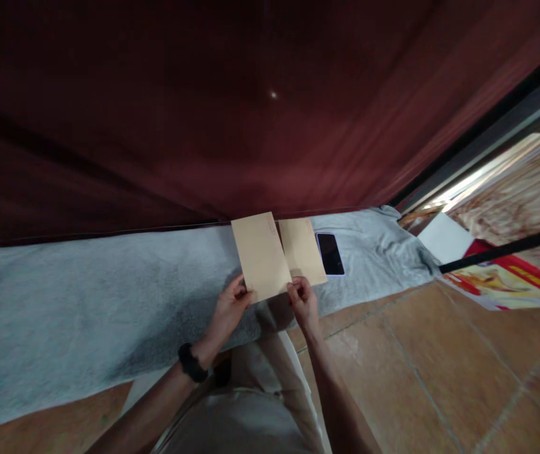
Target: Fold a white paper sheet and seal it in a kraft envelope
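A tan paper envelope is held up at its two lower corners. My left hand, with a dark watch on the wrist, pinches the lower left corner. At the lower right corner the fingers of my right hand are closed on the same envelope. A second tan envelope lies partly behind it, to the right, on the grey cloth. Small reddish print shows near the top right of both. Just right of the second envelope lies a phone with a dark screen and a light purple edge.
A dark red curtain-like sheet rises behind the cloth-covered surface. At the right, a black bar crosses in front of a red and yellow printed box. Brown floor tiles lie below.
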`<action>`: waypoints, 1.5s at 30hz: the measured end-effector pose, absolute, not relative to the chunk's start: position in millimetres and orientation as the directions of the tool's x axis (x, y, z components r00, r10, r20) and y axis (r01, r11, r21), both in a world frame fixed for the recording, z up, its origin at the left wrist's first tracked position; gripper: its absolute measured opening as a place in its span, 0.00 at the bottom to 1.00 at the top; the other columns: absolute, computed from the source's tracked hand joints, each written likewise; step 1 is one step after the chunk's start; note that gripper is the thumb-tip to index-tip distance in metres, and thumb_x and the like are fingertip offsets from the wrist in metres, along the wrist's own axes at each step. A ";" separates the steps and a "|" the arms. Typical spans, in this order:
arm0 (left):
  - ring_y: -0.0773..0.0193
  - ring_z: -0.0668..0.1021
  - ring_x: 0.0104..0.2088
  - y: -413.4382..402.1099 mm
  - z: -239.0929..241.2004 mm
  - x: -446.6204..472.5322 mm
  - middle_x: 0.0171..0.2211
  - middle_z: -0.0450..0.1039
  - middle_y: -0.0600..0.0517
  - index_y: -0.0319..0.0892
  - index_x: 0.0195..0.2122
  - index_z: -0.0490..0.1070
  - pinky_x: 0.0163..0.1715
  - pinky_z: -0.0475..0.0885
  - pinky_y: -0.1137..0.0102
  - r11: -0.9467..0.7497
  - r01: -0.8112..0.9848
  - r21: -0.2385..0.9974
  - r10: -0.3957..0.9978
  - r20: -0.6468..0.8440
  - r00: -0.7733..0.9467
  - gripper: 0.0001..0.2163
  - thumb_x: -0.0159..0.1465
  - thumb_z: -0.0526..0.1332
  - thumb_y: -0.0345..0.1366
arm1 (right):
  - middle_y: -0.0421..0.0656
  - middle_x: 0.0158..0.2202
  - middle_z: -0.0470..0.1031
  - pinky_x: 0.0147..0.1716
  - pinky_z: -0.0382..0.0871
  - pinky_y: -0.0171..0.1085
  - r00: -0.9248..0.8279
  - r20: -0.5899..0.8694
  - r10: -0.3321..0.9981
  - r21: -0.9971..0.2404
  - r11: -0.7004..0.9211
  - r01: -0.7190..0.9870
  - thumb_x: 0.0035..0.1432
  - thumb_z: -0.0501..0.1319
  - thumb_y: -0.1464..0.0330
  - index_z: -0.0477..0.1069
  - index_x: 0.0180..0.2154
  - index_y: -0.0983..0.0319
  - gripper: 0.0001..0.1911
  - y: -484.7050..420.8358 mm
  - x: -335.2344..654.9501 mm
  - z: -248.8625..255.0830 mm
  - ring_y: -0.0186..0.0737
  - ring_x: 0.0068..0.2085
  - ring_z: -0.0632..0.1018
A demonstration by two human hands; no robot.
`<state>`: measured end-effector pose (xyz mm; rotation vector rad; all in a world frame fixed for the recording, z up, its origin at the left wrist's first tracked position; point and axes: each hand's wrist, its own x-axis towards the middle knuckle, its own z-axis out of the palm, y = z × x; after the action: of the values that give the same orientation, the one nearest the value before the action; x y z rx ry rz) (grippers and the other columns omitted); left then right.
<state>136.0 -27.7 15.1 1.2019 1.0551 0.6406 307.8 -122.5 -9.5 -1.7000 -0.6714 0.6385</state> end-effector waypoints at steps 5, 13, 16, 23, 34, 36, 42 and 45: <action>0.67 0.74 0.26 -25.2 11.5 175.2 0.27 0.74 0.57 0.37 0.60 0.70 0.27 0.67 0.73 0.238 0.109 0.965 0.841 -0.261 0.474 0.31 0.53 0.67 0.36 | 0.35 0.25 0.72 0.25 0.68 0.33 0.758 -0.032 0.651 -0.976 -0.184 0.117 0.59 0.61 0.52 0.72 0.40 0.59 0.18 -134.1 338.3 -5.5 0.35 0.25 0.72; 0.67 0.75 0.26 -29.1 -3.0 223.3 0.26 0.73 0.57 0.38 0.57 0.71 0.28 0.68 0.72 0.193 0.130 0.973 0.810 -0.233 0.538 0.27 0.54 0.65 0.31 | 0.39 0.27 0.74 0.27 0.70 0.35 0.841 0.016 0.541 -0.954 -0.245 0.175 0.58 0.61 0.49 0.75 0.41 0.61 0.22 -150.9 373.0 -6.7 0.38 0.28 0.74; 0.67 0.75 0.26 -29.4 -8.8 235.7 0.26 0.73 0.57 0.38 0.57 0.72 0.29 0.69 0.72 0.145 0.169 0.975 0.812 -0.215 0.542 0.26 0.55 0.64 0.30 | 0.39 0.27 0.74 0.28 0.70 0.36 0.858 0.019 0.512 -0.942 -0.278 0.187 0.58 0.60 0.47 0.76 0.41 0.61 0.24 -153.3 380.8 -10.9 0.38 0.28 0.74; 0.67 0.77 0.26 -25.5 -21.7 254.0 0.27 0.75 0.57 0.39 0.59 0.71 0.30 0.71 0.73 0.081 0.239 0.968 0.829 -0.198 0.522 0.27 0.56 0.65 0.28 | 0.41 0.28 0.75 0.28 0.70 0.37 0.878 0.013 0.479 -0.935 -0.304 0.180 0.58 0.61 0.47 0.77 0.42 0.62 0.25 -151.4 392.2 -19.4 0.40 0.28 0.74; 0.66 0.77 0.28 -28.7 -34.6 255.3 0.28 0.75 0.57 0.40 0.64 0.65 0.34 0.72 0.71 0.029 0.284 0.958 0.861 -0.168 0.480 0.32 0.57 0.65 0.28 | 0.42 0.29 0.76 0.32 0.71 0.39 0.879 0.014 0.477 -0.923 -0.332 0.195 0.58 0.60 0.49 0.79 0.44 0.63 0.26 -149.7 396.7 -27.6 0.43 0.31 0.75; 0.66 0.77 0.28 -28.2 -35.0 256.5 0.29 0.74 0.57 0.41 0.64 0.66 0.34 0.72 0.71 0.018 0.298 0.954 0.868 -0.163 0.469 0.32 0.56 0.65 0.28 | 0.42 0.28 0.75 0.32 0.71 0.39 0.878 0.014 0.479 -0.922 -0.334 0.197 0.58 0.60 0.49 0.79 0.44 0.63 0.25 -149.7 396.7 -27.9 0.43 0.31 0.75; 0.64 0.78 0.31 -31.0 -33.6 256.5 0.32 0.74 0.55 0.40 0.67 0.61 0.37 0.74 0.69 -0.057 0.328 0.943 0.866 -0.116 0.486 0.34 0.58 0.64 0.28 | 0.41 0.27 0.75 0.31 0.70 0.38 0.869 0.000 0.496 -0.917 -0.347 0.198 0.59 0.60 0.48 0.79 0.44 0.63 0.26 -150.0 398.8 -30.3 0.43 0.30 0.75; 0.61 0.79 0.38 -38.7 -35.6 250.4 0.40 0.74 0.51 0.43 0.69 0.57 0.41 0.76 0.66 -0.196 0.337 0.921 0.851 -0.011 0.525 0.36 0.59 0.64 0.29 | 0.42 0.27 0.76 0.30 0.70 0.38 0.864 -0.011 0.503 -0.914 -0.356 0.196 0.59 0.59 0.48 0.78 0.44 0.63 0.27 -149.7 400.3 -32.5 0.42 0.29 0.75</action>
<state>250.4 -38.7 -35.6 1.7689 0.9955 0.6458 400.3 -149.7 -32.5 -1.9389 -0.5160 0.3504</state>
